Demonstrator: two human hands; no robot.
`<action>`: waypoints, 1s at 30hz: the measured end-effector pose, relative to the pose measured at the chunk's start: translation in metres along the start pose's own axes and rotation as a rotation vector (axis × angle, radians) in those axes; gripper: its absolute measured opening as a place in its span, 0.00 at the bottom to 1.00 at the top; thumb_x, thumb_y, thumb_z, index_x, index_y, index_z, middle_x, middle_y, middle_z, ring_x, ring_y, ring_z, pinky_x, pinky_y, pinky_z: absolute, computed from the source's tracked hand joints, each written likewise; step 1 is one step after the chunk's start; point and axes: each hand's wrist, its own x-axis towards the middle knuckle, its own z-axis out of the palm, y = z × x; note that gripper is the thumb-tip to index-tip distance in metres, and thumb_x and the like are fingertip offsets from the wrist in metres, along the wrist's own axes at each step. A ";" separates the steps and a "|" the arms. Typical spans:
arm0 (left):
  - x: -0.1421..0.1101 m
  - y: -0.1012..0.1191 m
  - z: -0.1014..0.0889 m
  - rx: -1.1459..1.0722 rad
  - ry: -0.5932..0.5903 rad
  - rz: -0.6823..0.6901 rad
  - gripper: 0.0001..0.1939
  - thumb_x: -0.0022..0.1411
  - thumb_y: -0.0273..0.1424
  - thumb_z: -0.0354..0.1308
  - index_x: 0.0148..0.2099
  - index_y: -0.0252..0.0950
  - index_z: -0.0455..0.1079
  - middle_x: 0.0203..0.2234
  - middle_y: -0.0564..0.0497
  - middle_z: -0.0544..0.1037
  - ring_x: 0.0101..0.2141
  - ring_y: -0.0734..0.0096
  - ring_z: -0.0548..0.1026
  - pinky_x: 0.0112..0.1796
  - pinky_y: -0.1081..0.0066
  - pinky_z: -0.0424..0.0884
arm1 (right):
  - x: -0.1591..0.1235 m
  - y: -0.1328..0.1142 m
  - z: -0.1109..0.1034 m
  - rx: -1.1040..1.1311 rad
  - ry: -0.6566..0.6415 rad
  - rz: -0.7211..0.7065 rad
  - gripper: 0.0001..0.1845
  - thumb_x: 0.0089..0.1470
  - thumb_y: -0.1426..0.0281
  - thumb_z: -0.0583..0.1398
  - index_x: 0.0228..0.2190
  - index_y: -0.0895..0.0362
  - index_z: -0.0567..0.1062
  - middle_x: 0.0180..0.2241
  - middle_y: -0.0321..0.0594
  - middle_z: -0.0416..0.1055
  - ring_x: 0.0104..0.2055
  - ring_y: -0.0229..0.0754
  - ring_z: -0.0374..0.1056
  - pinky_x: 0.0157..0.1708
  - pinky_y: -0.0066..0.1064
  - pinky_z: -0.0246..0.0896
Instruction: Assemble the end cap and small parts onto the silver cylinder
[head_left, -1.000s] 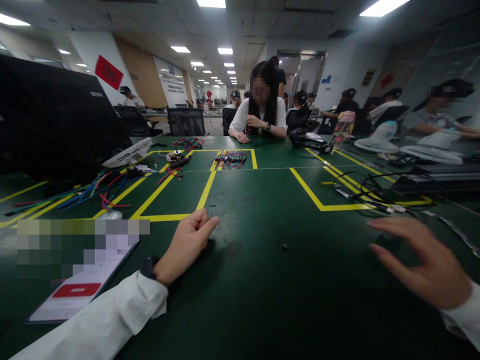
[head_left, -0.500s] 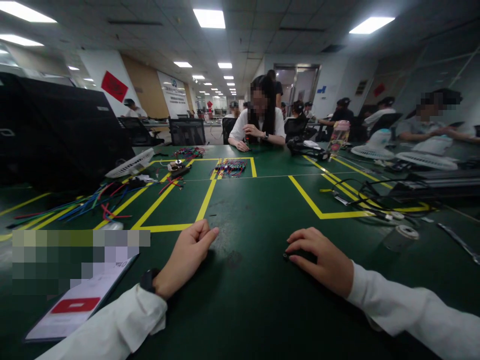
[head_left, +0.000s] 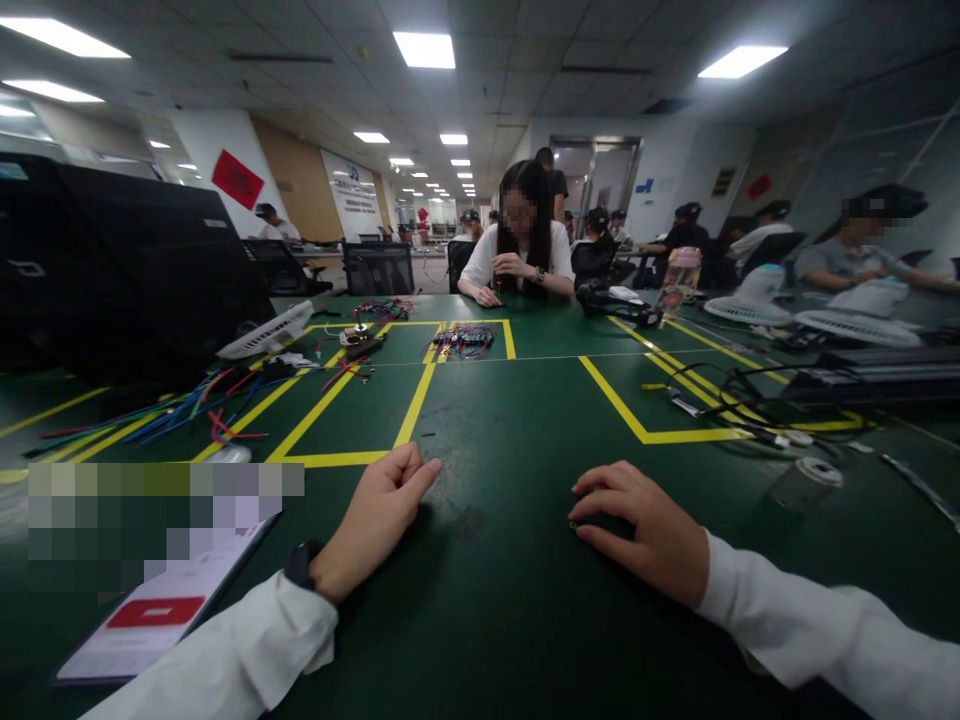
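Note:
My left hand rests on the green table in a loose fist, thumb laid against the curled fingers. Nothing shows in it, and its palm side is hidden. A dark band circles the left wrist. To the right, my right hand is bent low over the tabletop. Between its thumb and fingertips sits a tiny dark part with a light spot, too small to name. A small dark sliver lies on the table just beyond my left hand.
Left lie loose wires, a white fan and a document. A wired bundle sits ahead, inside yellow tape. Right are a metal cylinder, black cables and a bottle. Opposite, a co-worker handles a thin tool.
The view has tilted up slightly, so the scene sits a little lower. My right thumb and the tiny dark part have shifted slightly toward me. My left hand holds its pose.

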 end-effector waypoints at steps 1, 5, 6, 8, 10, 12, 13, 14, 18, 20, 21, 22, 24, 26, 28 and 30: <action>0.000 0.000 0.000 -0.002 0.003 0.002 0.16 0.57 0.37 0.54 0.23 0.38 0.53 0.14 0.61 0.56 0.16 0.79 0.55 0.19 0.76 0.51 | 0.001 0.000 0.000 0.005 0.004 0.009 0.12 0.50 0.64 0.59 0.39 0.50 0.75 0.43 0.40 0.67 0.45 0.42 0.61 0.44 0.39 0.58; 0.000 0.000 0.001 -0.014 0.002 -0.001 0.16 0.56 0.36 0.54 0.23 0.38 0.53 0.14 0.61 0.56 0.16 0.79 0.54 0.19 0.76 0.51 | 0.004 -0.002 0.002 0.016 -0.005 0.004 0.12 0.50 0.63 0.59 0.38 0.49 0.75 0.42 0.40 0.67 0.45 0.42 0.61 0.44 0.39 0.58; 0.000 0.000 0.001 -0.018 0.003 -0.003 0.16 0.56 0.37 0.54 0.23 0.38 0.53 0.14 0.61 0.56 0.16 0.79 0.54 0.19 0.76 0.51 | 0.004 -0.003 0.002 0.017 -0.009 -0.007 0.09 0.50 0.64 0.59 0.36 0.50 0.75 0.42 0.39 0.68 0.44 0.41 0.61 0.44 0.39 0.58; 0.000 0.000 0.001 -0.028 0.007 -0.004 0.16 0.56 0.37 0.55 0.23 0.38 0.53 0.14 0.61 0.56 0.16 0.79 0.54 0.19 0.77 0.50 | 0.005 -0.004 0.003 0.037 -0.003 -0.025 0.07 0.51 0.65 0.58 0.33 0.51 0.75 0.41 0.39 0.68 0.44 0.41 0.62 0.44 0.38 0.58; 0.000 0.001 0.000 -0.038 0.007 -0.006 0.16 0.55 0.37 0.55 0.23 0.38 0.53 0.13 0.61 0.56 0.15 0.80 0.54 0.19 0.77 0.50 | 0.003 -0.003 0.000 0.076 0.019 -0.032 0.08 0.53 0.66 0.56 0.34 0.53 0.74 0.39 0.39 0.69 0.43 0.39 0.63 0.44 0.37 0.59; 0.000 0.001 0.000 -0.046 0.000 -0.011 0.16 0.55 0.37 0.55 0.23 0.38 0.53 0.13 0.61 0.56 0.15 0.80 0.54 0.19 0.77 0.50 | 0.000 0.000 -0.007 0.075 0.058 -0.034 0.08 0.55 0.67 0.55 0.36 0.53 0.73 0.39 0.39 0.69 0.42 0.37 0.64 0.44 0.35 0.60; 0.000 0.000 -0.001 -0.050 -0.004 -0.014 0.16 0.55 0.37 0.55 0.23 0.38 0.53 0.13 0.61 0.56 0.15 0.80 0.54 0.19 0.77 0.51 | -0.002 0.003 -0.013 0.043 0.092 -0.039 0.08 0.55 0.67 0.55 0.37 0.53 0.72 0.39 0.39 0.69 0.43 0.37 0.64 0.44 0.34 0.60; 0.000 0.000 -0.001 -0.053 -0.007 -0.016 0.16 0.56 0.37 0.55 0.23 0.38 0.53 0.14 0.61 0.56 0.15 0.80 0.54 0.19 0.77 0.51 | -0.004 0.007 -0.020 -0.011 0.140 -0.048 0.08 0.54 0.67 0.55 0.37 0.53 0.72 0.39 0.38 0.69 0.44 0.37 0.64 0.45 0.34 0.60; 0.001 -0.003 -0.001 -0.059 0.000 -0.015 0.16 0.56 0.37 0.54 0.23 0.38 0.53 0.14 0.61 0.55 0.15 0.80 0.54 0.19 0.76 0.51 | -0.018 0.033 -0.059 -0.318 0.384 -0.093 0.09 0.50 0.66 0.59 0.36 0.53 0.71 0.38 0.37 0.70 0.44 0.40 0.65 0.46 0.37 0.58; 0.001 -0.004 -0.001 -0.054 0.007 -0.009 0.16 0.56 0.37 0.54 0.23 0.38 0.53 0.14 0.61 0.56 0.15 0.80 0.54 0.18 0.76 0.50 | -0.030 0.053 -0.080 -0.432 0.481 -0.049 0.10 0.50 0.63 0.58 0.36 0.53 0.71 0.38 0.38 0.71 0.43 0.41 0.66 0.47 0.37 0.59; 0.001 -0.004 -0.001 -0.050 0.007 -0.006 0.16 0.56 0.37 0.54 0.23 0.38 0.53 0.14 0.61 0.56 0.15 0.80 0.54 0.18 0.76 0.50 | -0.038 0.063 -0.090 -0.471 0.516 0.012 0.12 0.50 0.61 0.57 0.36 0.52 0.71 0.39 0.38 0.71 0.43 0.42 0.67 0.46 0.37 0.59; 0.001 -0.004 -0.001 -0.044 0.005 -0.004 0.16 0.56 0.37 0.54 0.23 0.38 0.53 0.14 0.61 0.56 0.15 0.79 0.54 0.18 0.76 0.50 | -0.047 0.075 -0.100 -0.501 0.542 0.104 0.14 0.50 0.59 0.56 0.37 0.52 0.71 0.40 0.38 0.71 0.41 0.42 0.67 0.44 0.37 0.61; 0.001 -0.004 0.000 -0.030 -0.001 -0.002 0.16 0.57 0.37 0.54 0.23 0.38 0.53 0.14 0.61 0.56 0.15 0.79 0.54 0.19 0.76 0.51 | -0.068 0.099 -0.116 -0.527 0.549 0.359 0.17 0.49 0.55 0.55 0.38 0.50 0.71 0.41 0.38 0.71 0.35 0.42 0.68 0.36 0.36 0.62; 0.001 -0.004 0.000 -0.021 -0.005 -0.001 0.16 0.57 0.37 0.54 0.23 0.38 0.53 0.14 0.61 0.56 0.15 0.79 0.54 0.19 0.76 0.51 | -0.086 0.120 -0.128 -0.498 0.498 0.641 0.19 0.47 0.53 0.57 0.39 0.48 0.72 0.38 0.39 0.73 0.29 0.40 0.67 0.29 0.34 0.60; 0.001 -0.004 0.000 -0.020 0.001 0.001 0.16 0.57 0.38 0.54 0.23 0.38 0.53 0.14 0.61 0.56 0.15 0.79 0.54 0.19 0.76 0.51 | -0.100 0.135 -0.137 -0.423 0.434 0.848 0.21 0.44 0.52 0.59 0.39 0.49 0.74 0.34 0.42 0.73 0.26 0.39 0.67 0.26 0.34 0.58; 0.002 -0.005 0.000 -0.026 0.008 0.003 0.16 0.57 0.38 0.54 0.23 0.38 0.53 0.14 0.61 0.56 0.15 0.79 0.54 0.19 0.76 0.52 | -0.106 0.142 -0.142 -0.333 0.388 0.925 0.23 0.42 0.51 0.61 0.38 0.50 0.75 0.32 0.45 0.74 0.27 0.41 0.68 0.27 0.35 0.58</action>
